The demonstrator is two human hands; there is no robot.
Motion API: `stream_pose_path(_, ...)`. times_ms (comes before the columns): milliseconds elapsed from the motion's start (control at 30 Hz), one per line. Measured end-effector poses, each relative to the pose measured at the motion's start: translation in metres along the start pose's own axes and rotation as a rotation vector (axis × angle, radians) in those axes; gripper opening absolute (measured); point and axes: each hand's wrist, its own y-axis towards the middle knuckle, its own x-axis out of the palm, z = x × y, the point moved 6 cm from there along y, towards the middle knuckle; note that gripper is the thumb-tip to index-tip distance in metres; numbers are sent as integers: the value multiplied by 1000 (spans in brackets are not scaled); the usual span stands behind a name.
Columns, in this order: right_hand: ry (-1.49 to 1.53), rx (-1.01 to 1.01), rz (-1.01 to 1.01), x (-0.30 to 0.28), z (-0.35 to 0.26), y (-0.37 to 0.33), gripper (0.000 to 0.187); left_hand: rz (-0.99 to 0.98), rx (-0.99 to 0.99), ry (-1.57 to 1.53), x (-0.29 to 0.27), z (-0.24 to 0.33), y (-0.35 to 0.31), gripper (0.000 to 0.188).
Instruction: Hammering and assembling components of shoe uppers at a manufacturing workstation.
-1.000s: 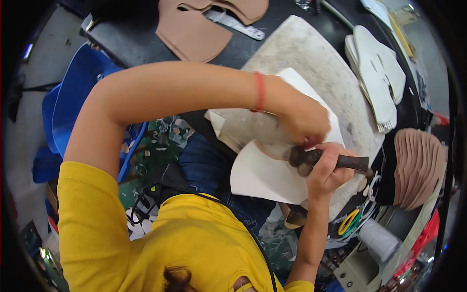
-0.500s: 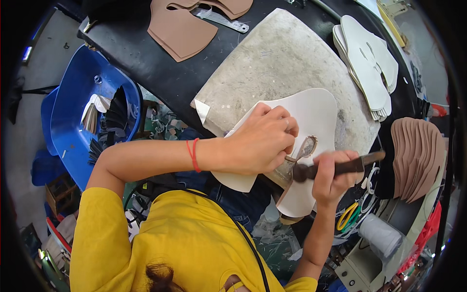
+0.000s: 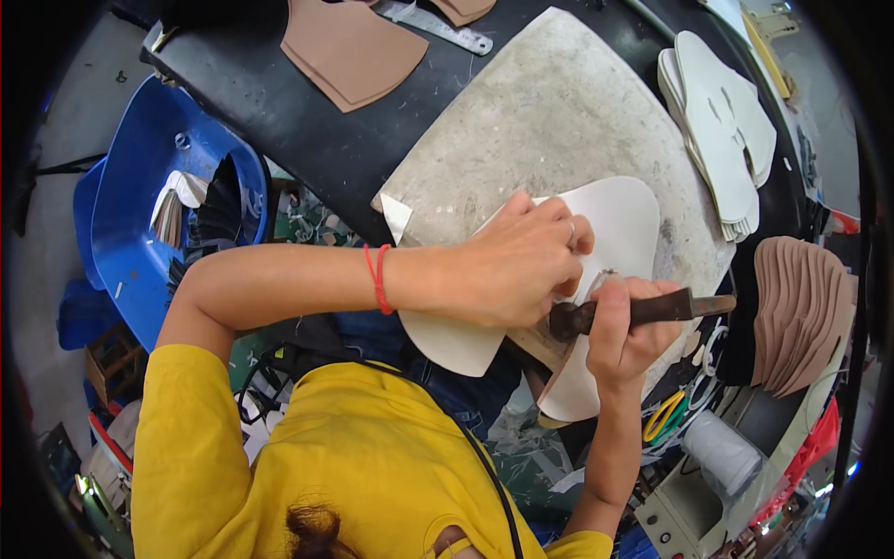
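A white, curved sheet cutout, like a shoe upper, lies over the near part of a worn grey board. My left hand rests on it with curled fingers, fingertips tucked down near its middle. What they pinch, if anything, is hidden. My right hand grips a dark hammer-like tool. A rounded knob forms its left end and a narrow, rusty end points right. That knob is close beside my left fingertips, over the cutout.
Tan cutouts and a steel ruler lie on the black table at the back. White cutouts are stacked at right, above fanned tan pieces. Yellow-handled scissors hang nearby. At left stands a blue bin.
The tool was blurred by motion and is now sharper, its knob slightly lower and further left. My right hand now covers the oval opening more. The whole view has shifted slightly.
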Motion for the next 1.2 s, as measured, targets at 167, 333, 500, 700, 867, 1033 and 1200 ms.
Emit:
stream_pose_path(167, 64, 37, -41, -6, 2, -1, 16, -57, 95, 91, -1, 6, 9, 8)
stream_pose_path(333, -37, 121, -44, 6, 2, 6, 21, 0, 154, -13, -3, -1, 9, 6)
stream_pose_path(500, 127, 151, 94, -13, -2, -2, 24, -132, 298, 232, -1, 13, 21, 6)
stream_pose_path(700, 22, 277, -8, 4, 8, -13, 34, -172, 285, -25, -4, -5, 28, 7)
stream_pose_path(867, 364, 293, 272, -28, 4, -18, 30, -292, 509, 446, 10, 23, 48, 3)
stream_pose_path(1033, 70, 357, 111, -2, 12, -19, 33, -231, 476, 112, -12, -12, 55, 5)
stream_pose_path(1200, 173, 237, 174, -13, 11, -10, 27, -430, 498, 538, 1, 26, 81, 9)
